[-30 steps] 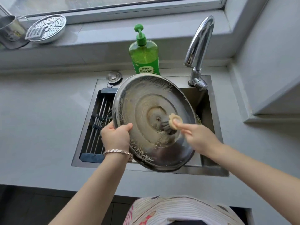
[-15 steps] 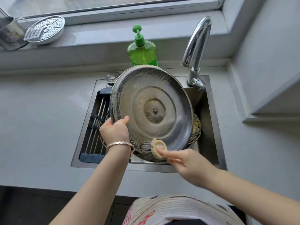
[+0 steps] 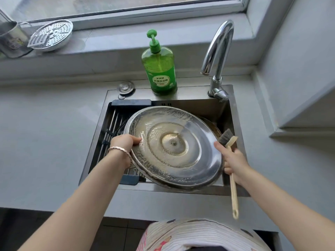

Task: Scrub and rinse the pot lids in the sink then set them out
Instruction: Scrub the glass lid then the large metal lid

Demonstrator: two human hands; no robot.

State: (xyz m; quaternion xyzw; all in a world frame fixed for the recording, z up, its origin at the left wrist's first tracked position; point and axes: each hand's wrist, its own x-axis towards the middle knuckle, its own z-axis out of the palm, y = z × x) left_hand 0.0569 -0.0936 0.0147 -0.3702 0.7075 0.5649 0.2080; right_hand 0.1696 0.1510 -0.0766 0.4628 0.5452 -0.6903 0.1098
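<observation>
A large steel pot lid (image 3: 181, 160) lies almost flat over the sink (image 3: 190, 93), its soapy, brownish inner side facing up. My left hand (image 3: 125, 142) grips its left rim, thumb on the inside. My right hand (image 3: 233, 162) holds a long-handled dish brush (image 3: 233, 180) by the handle at the lid's right rim, with the dark bristles off the lid and pointing up. Another metal piece (image 3: 213, 126) shows under the lid's far right edge; most of it is hidden.
A green dish soap bottle (image 3: 159, 64) and the faucet (image 3: 217, 57) stand on the sink's back ledge. A drying rack (image 3: 112, 131) fills the sink's left side. On the windowsill sit a perforated steamer plate (image 3: 52, 34) and a metal cup (image 3: 10, 39).
The lid has been lowered from a steep tilt to nearly flat over the sink. The brush has left the lid's inner face and moved out to the right rim.
</observation>
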